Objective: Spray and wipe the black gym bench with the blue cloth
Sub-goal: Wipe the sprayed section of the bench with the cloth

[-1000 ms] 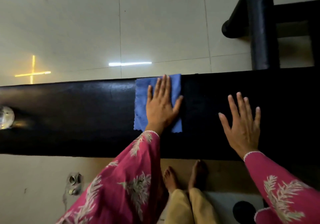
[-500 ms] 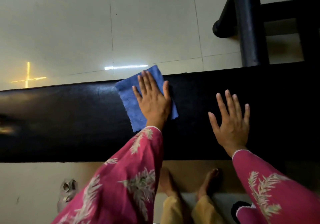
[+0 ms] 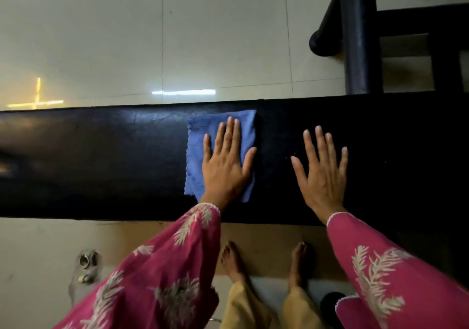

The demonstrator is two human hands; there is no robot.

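the left hand (image 3: 225, 166) presses flat, fingers spread, on the blue cloth (image 3: 200, 148) mid-way along the black gym bench (image 3: 101, 156), the right hand (image 3: 322, 173) splayed empty beside it; unpinched, the cloth could bunch or slip free.

Black gym bench (image 3: 101, 156): both ends run out past the left and right picture edges. Left hand (image 3: 225, 161) lies flat on the bench and hides the middle of the blue cloth (image 3: 196, 145). Dark padded frame (image 3: 360, 39) behind the bench: top and right side cut off. Small metal object (image 3: 86, 267) on the floor in front of the bench: blurred, cannot be identified. Both sleeves cut off at the bottom edge.
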